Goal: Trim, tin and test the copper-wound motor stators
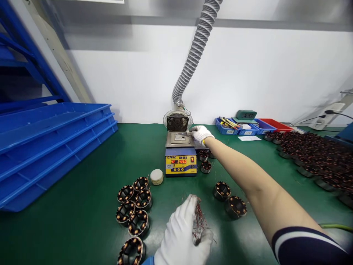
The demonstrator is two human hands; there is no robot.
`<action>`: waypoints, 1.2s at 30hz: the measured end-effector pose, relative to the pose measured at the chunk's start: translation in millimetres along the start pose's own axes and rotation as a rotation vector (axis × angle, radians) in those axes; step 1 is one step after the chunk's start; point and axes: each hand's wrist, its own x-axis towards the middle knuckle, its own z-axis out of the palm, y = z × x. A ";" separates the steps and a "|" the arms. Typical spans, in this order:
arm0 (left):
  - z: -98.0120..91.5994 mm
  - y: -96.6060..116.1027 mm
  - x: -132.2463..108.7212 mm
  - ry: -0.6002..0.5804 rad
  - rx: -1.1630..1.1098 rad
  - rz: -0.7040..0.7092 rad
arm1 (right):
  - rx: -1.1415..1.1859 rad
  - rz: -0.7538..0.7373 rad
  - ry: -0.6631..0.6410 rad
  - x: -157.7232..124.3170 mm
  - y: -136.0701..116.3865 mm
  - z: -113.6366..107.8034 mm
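My left hand (183, 233), in a white glove, curls around a tangled bundle of fine reddish-brown copper wires (199, 222) in the near middle. The palm hides part of the bundle. Reaching forward, my gloved right hand (201, 134) has its fingers closed at the right rear edge of a yellow and blue solder pot (181, 162) with a red digital display. What those fingers grip is too small to make out. Wound motor stators (138, 222) stand in a cluster left of my left hand. Two more stators (235, 207) sit to its right, below my right forearm.
A small round white container (156, 177) stands left of the pot. Stacked blue trays (57, 147) fill the left side. A grey hose (193, 55) comes down behind the pot. Many stators (311, 158) lie far right, near small bins (227, 129) and a clock (246, 115).
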 end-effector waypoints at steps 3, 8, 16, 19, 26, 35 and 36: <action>-0.3 0.2 -1.7 -0.024 -0.023 -0.005 | 0.027 0.012 -0.020 -3.7 6.1 -1.2; 1.3 -1.9 -4.0 -0.082 -0.060 -0.019 | 0.084 0.043 -0.020 -5.8 19.5 -2.7; -0.7 -1.8 -0.3 -0.139 -0.075 -0.042 | 0.089 0.059 0.053 -3.7 0.8 6.1; -1.4 -2.3 0.5 -0.159 -0.096 -0.055 | 0.066 0.037 0.037 -6.0 -6.5 7.2; -2.6 -2.0 -0.5 -0.252 -0.160 -0.111 | 0.012 -0.005 0.002 -6.3 -5.9 3.8; -6.0 2.7 4.9 -0.295 -0.182 -0.145 | -0.009 -0.026 -0.039 -12.7 4.0 -0.7; -6.8 3.0 5.9 -0.299 -0.182 -0.148 | -0.006 -0.031 -0.042 -13.9 4.9 -1.3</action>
